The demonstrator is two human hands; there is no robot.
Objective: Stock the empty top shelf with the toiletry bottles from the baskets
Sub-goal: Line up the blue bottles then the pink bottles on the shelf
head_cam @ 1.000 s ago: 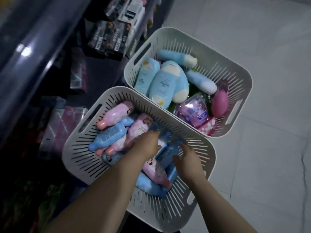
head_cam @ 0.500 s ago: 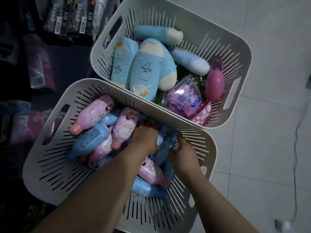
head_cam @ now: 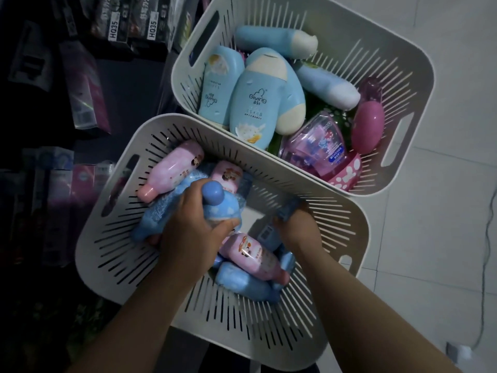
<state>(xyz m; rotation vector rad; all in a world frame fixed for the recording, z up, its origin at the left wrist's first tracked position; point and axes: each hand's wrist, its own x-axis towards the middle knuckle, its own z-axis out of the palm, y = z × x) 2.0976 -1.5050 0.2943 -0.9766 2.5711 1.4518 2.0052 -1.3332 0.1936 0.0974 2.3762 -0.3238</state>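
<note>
Toiletry bottles (head_cam: 158, 214) are lying in a heap inside the near basket (head_cam: 322, 305), and I'm watching both hands working down in it. The left hand (head_cam: 193, 224) is wrapping round a blue-capped bottle (head_cam: 224, 211) in the middle of the near basket. Its fingers and thumb are closing on the body, and the round cap is sticking up above the knuckles. The right hand (head_cam: 298, 230) is curling round a second blue bottle (head_cam: 289, 208) toward the right side of the near basket. One end is poking out above the fingers; the rest is hiding under the hand.

Against the far-left wall of the near basket a pink bottle (head_cam: 172, 170) is lying on its side, cap pointing down-left. Between the two wrists another pink one, the labelled pink bottle (head_cam: 255, 258), is resting across a dark blue bottle (head_cam: 242, 285) on the basket bottom.

Touching the far rim of the near basket, the far basket (head_cam: 403, 63) is carrying bigger stock: a pale blue Giving bottle (head_cam: 252, 106), a clear purple bottle (head_cam: 314, 146) and a pink egg-shaped bottle (head_cam: 367, 125). Left of the near basket, dark shelving (head_cam: 80, 90) is showing boxed goods. Right of it, I'm seeing pale floor tiles (head_cam: 443, 238).
</note>
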